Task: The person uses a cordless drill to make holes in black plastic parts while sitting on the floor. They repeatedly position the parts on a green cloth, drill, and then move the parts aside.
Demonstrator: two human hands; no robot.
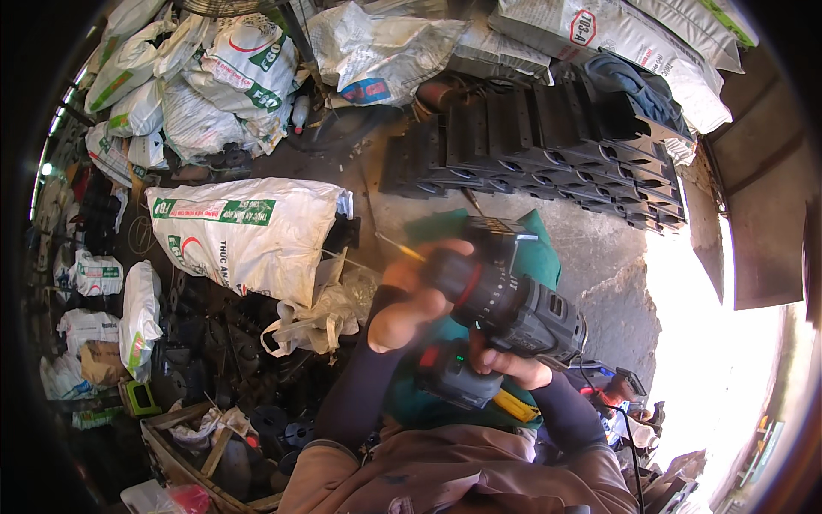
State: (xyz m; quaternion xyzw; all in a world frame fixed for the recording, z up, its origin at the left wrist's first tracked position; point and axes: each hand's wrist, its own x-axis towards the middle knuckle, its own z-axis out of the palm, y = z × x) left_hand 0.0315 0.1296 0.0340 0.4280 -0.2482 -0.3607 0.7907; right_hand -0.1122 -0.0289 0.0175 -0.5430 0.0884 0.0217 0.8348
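Note:
A black cordless drill (535, 321) is held up in front of my body, its nose toward the left. My right hand (518, 368) is wrapped round its grip, just above the black battery pack (454, 377), where small green lights show. My left hand (407, 300), a little blurred by motion, closes round the drill's chuck (452, 276). Out of the chuck sticks a thin bit with a yellow part (409, 252), pointing up and left. Beyond the drill is a dark ribbed piece (498, 230), partly hidden. Green fabric (539, 240) lies beneath.
Dark metal channel pieces (548, 128) are stacked at the back right. A large white printed sack (248, 231) lies to the left, with a clear plastic bag (325, 317) beside it. A wooden box (171, 445) of odds and ends stands at the lower left. A black cord (632, 445) hangs at my right.

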